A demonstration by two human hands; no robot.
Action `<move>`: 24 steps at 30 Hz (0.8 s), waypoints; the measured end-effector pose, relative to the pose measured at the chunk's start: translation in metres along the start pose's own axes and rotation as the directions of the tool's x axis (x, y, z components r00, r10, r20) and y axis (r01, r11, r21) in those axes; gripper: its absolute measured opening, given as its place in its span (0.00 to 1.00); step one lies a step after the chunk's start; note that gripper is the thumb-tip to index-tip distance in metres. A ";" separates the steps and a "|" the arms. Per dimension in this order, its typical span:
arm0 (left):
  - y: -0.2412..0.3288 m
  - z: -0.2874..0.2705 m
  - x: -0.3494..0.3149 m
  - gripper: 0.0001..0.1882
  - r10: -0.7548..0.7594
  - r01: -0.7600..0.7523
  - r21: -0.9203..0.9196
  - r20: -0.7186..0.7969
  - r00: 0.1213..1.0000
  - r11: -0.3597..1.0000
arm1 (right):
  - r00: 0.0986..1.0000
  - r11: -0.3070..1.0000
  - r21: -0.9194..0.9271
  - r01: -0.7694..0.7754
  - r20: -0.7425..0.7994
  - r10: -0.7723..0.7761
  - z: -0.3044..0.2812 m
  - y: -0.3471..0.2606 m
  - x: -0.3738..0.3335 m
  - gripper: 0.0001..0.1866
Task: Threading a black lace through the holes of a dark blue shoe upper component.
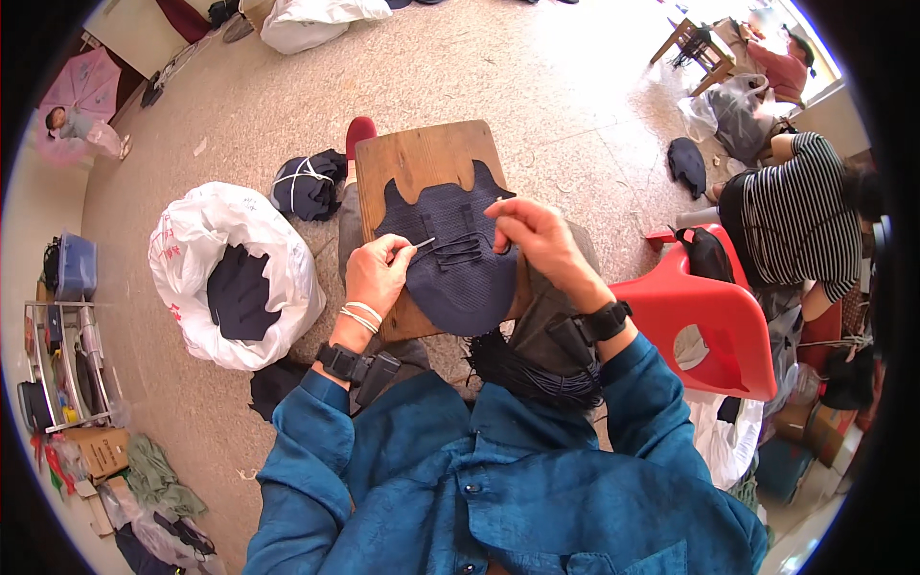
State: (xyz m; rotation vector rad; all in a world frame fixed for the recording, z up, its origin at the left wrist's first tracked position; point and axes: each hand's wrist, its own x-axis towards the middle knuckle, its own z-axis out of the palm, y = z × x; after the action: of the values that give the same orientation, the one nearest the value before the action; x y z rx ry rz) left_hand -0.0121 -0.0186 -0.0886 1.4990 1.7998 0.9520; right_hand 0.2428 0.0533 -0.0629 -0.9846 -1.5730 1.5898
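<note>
A flat, dark navy shoe upper (455,287) lies on a wooden stool (436,149) in front of me. Black shoelace (460,251) crosses its middle in several rows. My left hand (378,273) is closed at the upper's left side, pinching a thin, pale, pin-like tool (425,242) whose tip points at the lacing. Over the right edge is my right hand (541,241), fingers curled in a pinch. The lace appears to run into it, though the fingers hide much of the hold. A bundle of black laces (546,374) hangs at my lap, below the stool.
A white sack (297,287) with dark pieces inside stands at left, beside a tied dark bundle (309,187). To the right is a red plastic chair (714,321). Beyond it sits a person in a striped top (800,211); another person (778,67) sits farther back.
</note>
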 end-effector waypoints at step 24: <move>-0.002 0.002 0.008 0.05 0.250 -0.250 0.409 0.055 0.967 0.878 | 0.914 0.706 -0.585 0.399 0.194 -0.356 0.043 0.048 0.011 0.07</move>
State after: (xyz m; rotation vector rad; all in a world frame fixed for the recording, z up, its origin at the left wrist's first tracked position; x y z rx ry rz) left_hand -0.0131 -0.0101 -0.0908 2.0344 1.9215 0.7075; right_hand 0.2019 0.0407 -0.1123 -0.8408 -2.2465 0.8261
